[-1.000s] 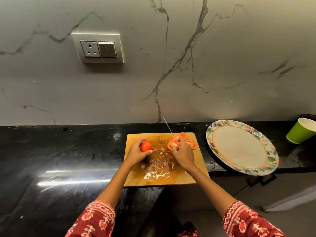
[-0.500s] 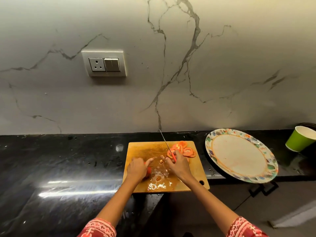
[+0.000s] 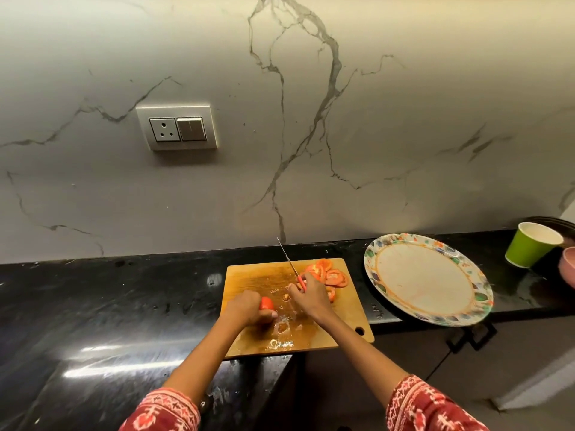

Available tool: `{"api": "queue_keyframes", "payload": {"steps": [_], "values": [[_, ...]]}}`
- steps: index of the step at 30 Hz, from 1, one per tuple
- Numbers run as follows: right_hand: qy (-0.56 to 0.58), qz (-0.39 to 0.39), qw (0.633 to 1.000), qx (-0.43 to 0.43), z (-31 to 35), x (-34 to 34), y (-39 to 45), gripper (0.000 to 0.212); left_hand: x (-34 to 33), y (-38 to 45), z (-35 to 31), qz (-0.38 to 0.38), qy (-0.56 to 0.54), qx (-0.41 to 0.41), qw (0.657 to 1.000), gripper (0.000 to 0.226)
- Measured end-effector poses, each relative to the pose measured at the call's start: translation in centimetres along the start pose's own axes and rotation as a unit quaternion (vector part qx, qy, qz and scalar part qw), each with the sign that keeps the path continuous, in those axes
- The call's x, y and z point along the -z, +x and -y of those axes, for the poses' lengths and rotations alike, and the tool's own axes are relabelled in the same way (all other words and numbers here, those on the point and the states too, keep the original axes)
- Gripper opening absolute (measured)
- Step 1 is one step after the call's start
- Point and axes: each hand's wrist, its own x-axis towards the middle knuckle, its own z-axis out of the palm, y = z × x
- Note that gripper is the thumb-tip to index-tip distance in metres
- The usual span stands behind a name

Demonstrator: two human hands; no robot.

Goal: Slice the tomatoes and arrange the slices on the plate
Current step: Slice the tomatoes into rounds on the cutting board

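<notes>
A wet wooden cutting board [image 3: 249, 275] lies on the black counter. My left hand [image 3: 245, 309] grips a red tomato piece [image 3: 266, 303] near the board's left middle. My right hand [image 3: 309, 295] holds a knife [image 3: 287, 258] by its red handle, the thin blade pointing up and away toward the wall. Several tomato slices [image 3: 329, 273] are piled at the board's far right corner, partly behind my right hand. A large round plate [image 3: 395, 244] with a floral rim sits to the right of the board, with nothing on it.
A green paper cup [image 3: 529, 248] stands at the far right, next to a pink bowl edge [image 3: 567, 265]. The black counter [image 3: 109, 306] stretches left. The board's front overhangs the counter edge. A wall socket [image 3: 176, 127] sits on the marble backsplash.
My left hand drew the tomato piece toward the board's near left. My right hand came off the slice pile toward the board's middle, with the knife blade raised. The camera tilted up.
</notes>
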Motion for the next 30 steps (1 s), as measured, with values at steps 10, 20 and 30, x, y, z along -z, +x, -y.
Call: {"api": "queue_keyframes", "payload": {"steps": [10,20,30], "values": [[0.024,-0.012,0.999,-0.028,-0.6,1.0,-0.4,0.024,-1.1,0.9,1.3,-0.037,0.045,-0.075,0.996,0.064],[0.061,0.026,0.997,-0.031,-1.4,1.1,-2.9,0.017,-2.9,1.4,0.2,-0.165,-0.322,-0.058,0.930,0.056],[-0.013,0.075,0.997,-0.011,0.2,-1.7,-4.7,0.024,-3.2,1.8,0.5,-0.182,-0.348,-0.051,0.918,0.058]]}}
